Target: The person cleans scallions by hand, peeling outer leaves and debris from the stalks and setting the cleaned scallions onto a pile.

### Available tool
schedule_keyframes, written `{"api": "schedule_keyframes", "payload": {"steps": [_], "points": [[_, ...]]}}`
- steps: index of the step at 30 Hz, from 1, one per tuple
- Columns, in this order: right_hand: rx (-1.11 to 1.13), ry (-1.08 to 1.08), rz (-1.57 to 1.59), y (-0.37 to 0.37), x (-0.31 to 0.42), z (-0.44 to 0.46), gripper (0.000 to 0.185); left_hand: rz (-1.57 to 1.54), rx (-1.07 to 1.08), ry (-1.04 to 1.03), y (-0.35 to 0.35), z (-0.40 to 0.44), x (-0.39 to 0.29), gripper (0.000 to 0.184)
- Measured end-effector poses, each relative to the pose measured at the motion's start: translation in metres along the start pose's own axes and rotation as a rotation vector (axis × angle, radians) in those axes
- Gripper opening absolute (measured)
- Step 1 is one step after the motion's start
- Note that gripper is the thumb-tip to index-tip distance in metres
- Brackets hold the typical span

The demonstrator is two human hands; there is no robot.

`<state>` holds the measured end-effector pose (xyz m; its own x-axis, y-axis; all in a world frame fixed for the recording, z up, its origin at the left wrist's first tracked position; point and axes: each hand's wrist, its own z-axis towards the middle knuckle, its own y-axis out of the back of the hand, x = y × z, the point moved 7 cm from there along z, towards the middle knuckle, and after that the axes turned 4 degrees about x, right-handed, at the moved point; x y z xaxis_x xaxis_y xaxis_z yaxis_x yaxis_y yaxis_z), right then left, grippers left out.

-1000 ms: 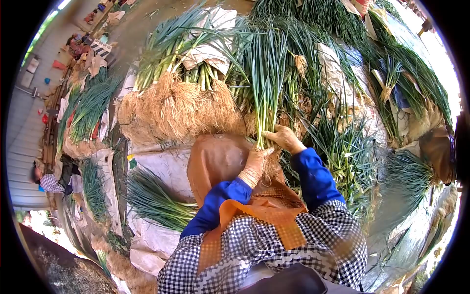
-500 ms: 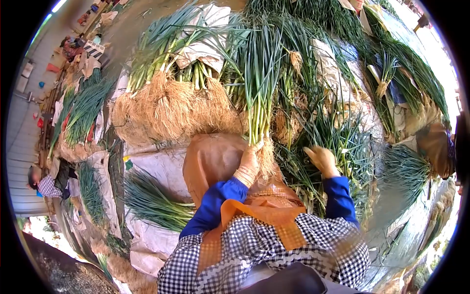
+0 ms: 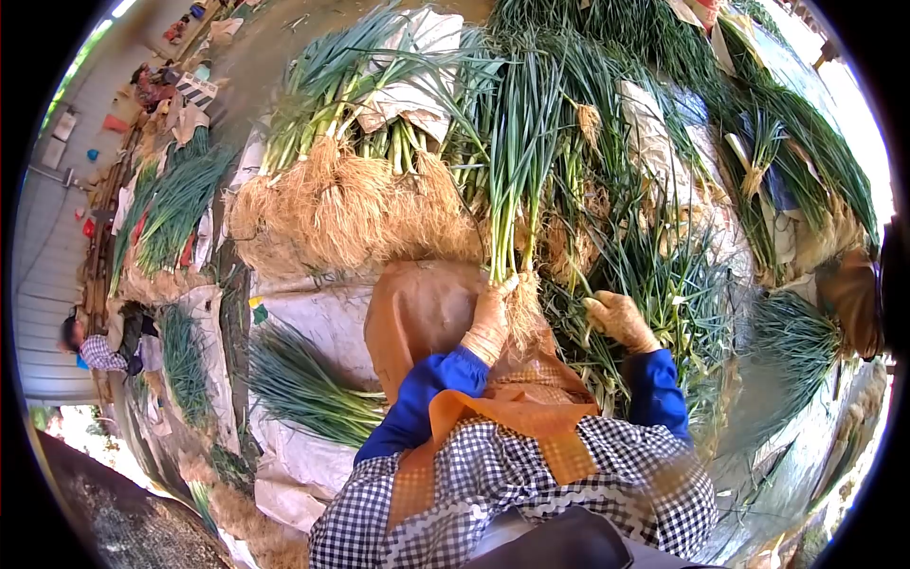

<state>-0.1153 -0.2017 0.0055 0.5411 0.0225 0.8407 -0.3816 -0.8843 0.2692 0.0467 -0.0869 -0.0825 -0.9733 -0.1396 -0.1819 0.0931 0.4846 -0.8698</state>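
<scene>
My left hand (image 3: 490, 318) is closed round the lower stalks of a bunch of green onions (image 3: 512, 209), just above the roots. The long leaves point away from me, and the tan roots (image 3: 522, 308) hang beside my fingers over an orange-brown apron (image 3: 427, 303). To the right, my right hand (image 3: 621, 321) is curled with thumb and fingers together. A thin pale-green leaf (image 3: 581, 279) runs into its fingertips. Loose green leaves (image 3: 664, 275) lie under and around that hand.
Rooted green onions (image 3: 332, 204) lie in a row ahead, partly under a pale sack (image 3: 417, 76). Another bunch (image 3: 313, 389) rests on a white sheet (image 3: 313, 327) at left. A person (image 3: 100, 351) is at far left. More onions (image 3: 796, 332) lie at right.
My right hand has closed its fingers on a thin leaf; before, its thumb stood apart. My left hand still grips the bunch. The view has shifted slightly.
</scene>
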Motion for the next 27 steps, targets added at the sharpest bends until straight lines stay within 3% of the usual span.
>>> {"api": "schedule_keyframes", "payload": {"steps": [1,3,4,5,6,7,8,9,10,12,13,15,16,17,19,22,24,25,26,27], "points": [[0.01,-0.247,-0.393,0.02,-0.02,-0.001,0.028,-0.081,0.054,0.062,-0.005,0.0,0.004,0.019],[-0.191,-0.174,-1.001,0.035,-0.017,0.013,0.028,-0.09,0.069,0.121,-0.026,-0.006,0.004,0.019],[-0.393,0.18,-0.581,0.03,0.003,0.022,0.027,-0.026,0.032,0.045,-0.036,-0.008,-0.004,0.02],[-0.343,0.023,-0.472,0.019,0.028,0.038,0.029,0.03,-0.025,-0.028,-0.034,-0.015,-0.007,0.02],[-0.194,0.094,0.001,-0.002,0.067,0.037,0.035,0.083,-0.029,-0.104,-0.029,-0.02,-0.009,0.022],[-0.002,0.088,0.216,-0.025,0.077,0.057,0.044,0.09,-0.028,-0.107,-0.03,-0.024,-0.011,0.022],[0.095,0.061,0.321,-0.043,0.073,0.081,0.05,0.053,0.075,-0.09,-0.04,-0.03,-0.011,0.022],[0.162,0.184,0.278,-0.052,0.082,0.09,0.05,0.015,0.175,-0.072,-0.053,-0.039,-0.011,0.023],[0.16,0.148,0.416,-0.063,0.077,0.099,0.05,0.023,0.05,-0.11,-0.052,-0.043,-0.012,0.021],[0.128,0.121,0.666,-0.079,0.065,0.115,0.046,0.089,0.002,-0.097,-0.033,-0.035,-0.019,0.02],[-0.056,0.179,0.555,-0.075,0.055,0.126,0.037,0.146,-0.052,-0.066,-0.018,-0.033,-0.015,0.019],[-0.589,0.591,-0.361,-0.068,0.067,0.11,0.026,0.295,-0.097,-0.086,-0.023,-0.034,-0.011,0.018],[-0.585,0.42,-0.744,-0.076,0.059,0.112,0.019,0.33,-0.113,-0.075,-0.014,-0.032,-0.006,0.017],[-0.552,0.267,-0.604,-0.069,0.07,0.096,0.021,0.366,-0.126,-0.067,-0.015,-0.033,-0.005,0.016],[-0.453,0.438,-0.433,-0.066,0.07,0.067,0.026,0.251,-0.138,-0.099,-0.019,-0.032,-0.013,0.015],[0.017,0.106,0.124,-0.056,0.036,0.008,0.028,0.187,-0.061,-0.028,-0.009,-0.021,-0.016,0.023],[-0.015,-0.032,0.246,-0.015,0.006,-0.021,0.028,0.159,-0.014,-0.019,0.004,-0.013,-0.015,0.024],[0.036,-0.209,-0.014,0.006,-0.014,-0.029,0.032,0.142,-0.027,-0.036,-0.008,-0.015,-0.017,0.024],[0.273,-0.369,-0.84,0.015,-0.051,-0.018,0.04,0.121,-0.039,-0.053,-0.023,-0.018,-0.017,0.024],[0.325,-0.35,-1.083,0.017,-0.095,-0.002,0.044,0.131,-0.061,0.0,-0.035,-0.028,-0.017,0.025]]}}
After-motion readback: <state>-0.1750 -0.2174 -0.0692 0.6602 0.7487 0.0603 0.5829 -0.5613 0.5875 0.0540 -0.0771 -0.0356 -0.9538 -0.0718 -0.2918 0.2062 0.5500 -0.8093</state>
